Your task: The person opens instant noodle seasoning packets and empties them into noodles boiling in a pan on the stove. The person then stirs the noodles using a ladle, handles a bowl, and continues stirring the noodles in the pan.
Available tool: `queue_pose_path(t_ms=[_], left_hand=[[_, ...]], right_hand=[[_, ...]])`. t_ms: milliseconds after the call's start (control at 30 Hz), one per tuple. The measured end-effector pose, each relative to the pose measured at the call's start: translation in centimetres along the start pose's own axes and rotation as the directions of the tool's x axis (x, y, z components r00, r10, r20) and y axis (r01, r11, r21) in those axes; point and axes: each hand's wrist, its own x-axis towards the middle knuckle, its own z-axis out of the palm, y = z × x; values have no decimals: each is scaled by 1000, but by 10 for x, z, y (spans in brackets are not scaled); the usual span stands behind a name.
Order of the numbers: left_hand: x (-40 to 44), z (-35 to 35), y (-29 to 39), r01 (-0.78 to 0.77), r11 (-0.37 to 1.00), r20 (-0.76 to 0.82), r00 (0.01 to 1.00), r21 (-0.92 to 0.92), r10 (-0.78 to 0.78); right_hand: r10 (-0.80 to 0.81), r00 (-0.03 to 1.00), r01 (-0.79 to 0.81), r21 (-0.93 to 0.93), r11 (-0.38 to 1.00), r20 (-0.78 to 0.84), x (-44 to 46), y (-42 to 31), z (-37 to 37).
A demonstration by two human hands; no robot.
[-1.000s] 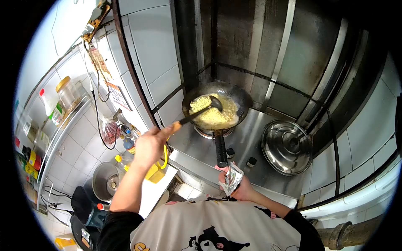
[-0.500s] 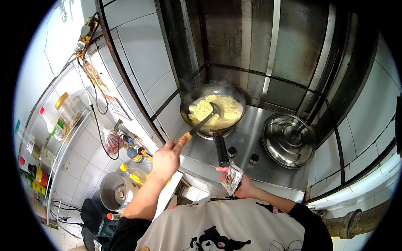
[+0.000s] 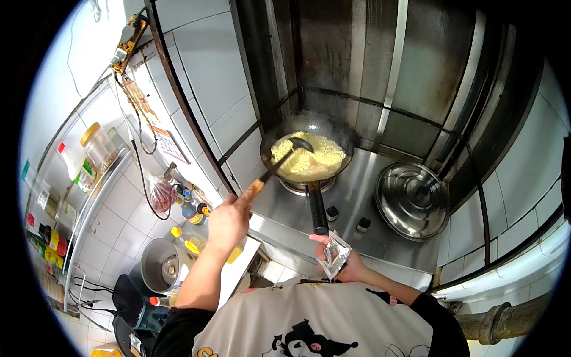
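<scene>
My left hand (image 3: pixel 229 221) is closed round the wooden end of a ladle (image 3: pixel 302 144), whose dark bowl rests in the yellow noodles (image 3: pixel 315 157). The noodles lie in liquid inside a black wok (image 3: pixel 306 123) on the burner. Just below the tip of the wok's black handle (image 3: pixel 317 208), my right hand (image 3: pixel 351 266) is closed on a torn silver foil packet (image 3: pixel 336 254).
A steel lid (image 3: pixel 413 201) lies right of the wok, on the steel stove top (image 3: pixel 279 208). Two dark knobs stand near its front. To the left are a grey pot (image 3: pixel 156 268), oil bottles (image 3: pixel 193 241) and a shelf with jars (image 3: pixel 100 147).
The ladle's bowl has moved about among the noodles, now lying a little left of where it was half a second ago. The foil packet stays in my right hand. The view has shifted slightly.
</scene>
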Motion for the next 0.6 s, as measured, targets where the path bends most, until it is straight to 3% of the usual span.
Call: queue_pose_path(t_ms=[67,233,400,533,600], left_hand=[[-1,-13,-4,32,999,-18,999,-7,-32],[5,-10,-7,90,992,73,993,84,-96],[10,19,-3,8,1000,105,994,9,-9],[11,19,-1,6,998,170,985,63,-17],[8,18,-12,-9,999,96,995,46,4]], right_hand=[[-15,1000,16,-70,997,12,-2,-3,3],[-6,998,5,18,1000,64,-2,1,-4],[-61,996,60,19,998,68,1,3,-1],[-60,996,59,14,998,66,0,-3,2],[-76,993,78,-18,997,86,-3,-2,-2]])
